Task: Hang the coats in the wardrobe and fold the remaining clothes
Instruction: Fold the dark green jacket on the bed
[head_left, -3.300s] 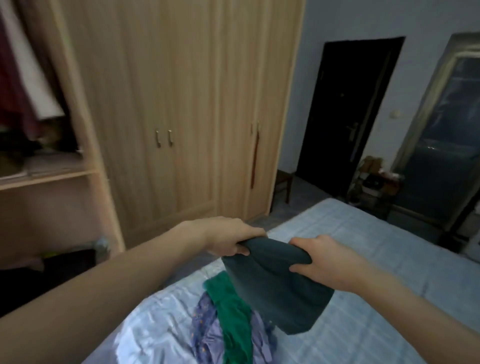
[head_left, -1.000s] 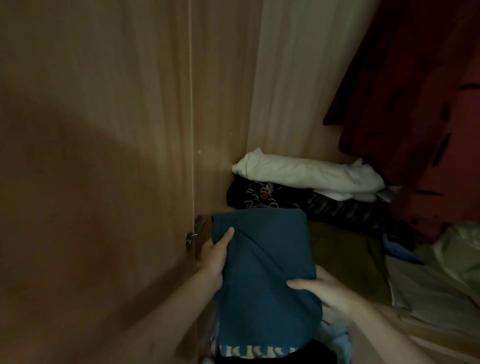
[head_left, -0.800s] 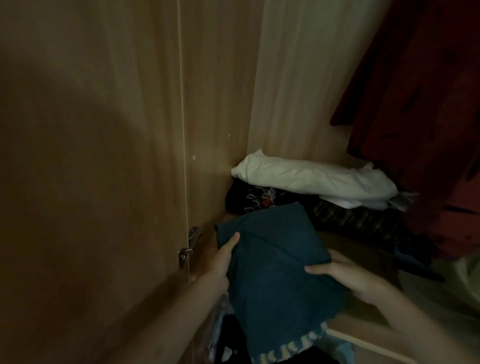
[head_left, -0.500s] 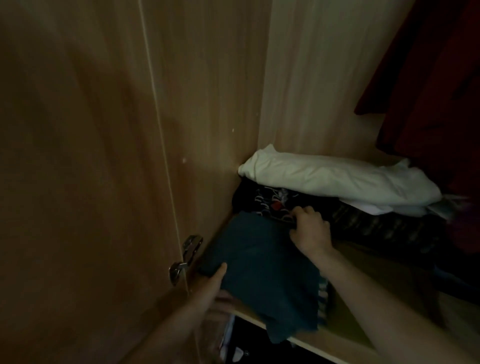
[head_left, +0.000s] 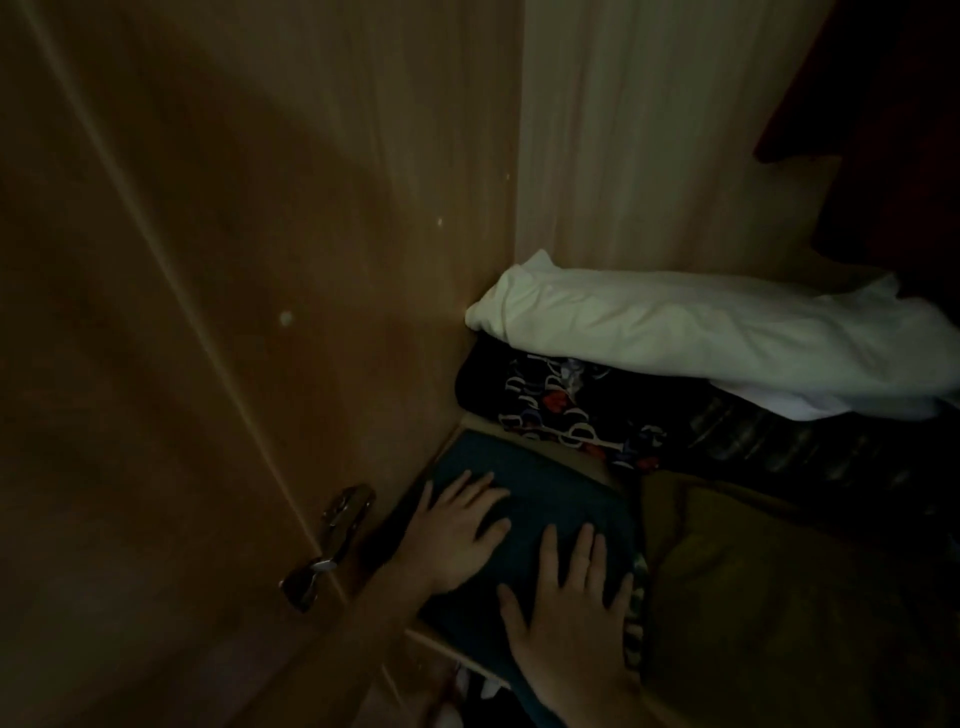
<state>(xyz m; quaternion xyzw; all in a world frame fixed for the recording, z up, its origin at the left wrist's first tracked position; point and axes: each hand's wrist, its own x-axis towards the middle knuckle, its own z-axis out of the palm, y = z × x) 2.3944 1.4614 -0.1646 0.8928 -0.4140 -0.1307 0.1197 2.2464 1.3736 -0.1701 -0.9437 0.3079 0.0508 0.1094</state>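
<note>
A folded dark teal garment (head_left: 561, 499) lies on the wardrobe shelf (head_left: 613, 467) in the left front corner, its near edge hanging slightly over the shelf front. My left hand (head_left: 457, 530) lies flat on its left part with fingers spread. My right hand (head_left: 566, 618) presses flat on its near right part, fingers straight. A patterned trim (head_left: 636, 608) shows at the garment's right edge.
Behind the teal garment sits a black patterned garment (head_left: 566, 410) with a white folded cloth (head_left: 701, 338) on top. An olive fabric (head_left: 769, 587) lies to the right. Dark red coats (head_left: 893, 104) hang at upper right. A door hinge (head_left: 332, 540) is on the left panel.
I carried the teal garment from the bed to the wardrobe shelf and laid it down. Both hands have let go of its edges and now lie flat on top.
</note>
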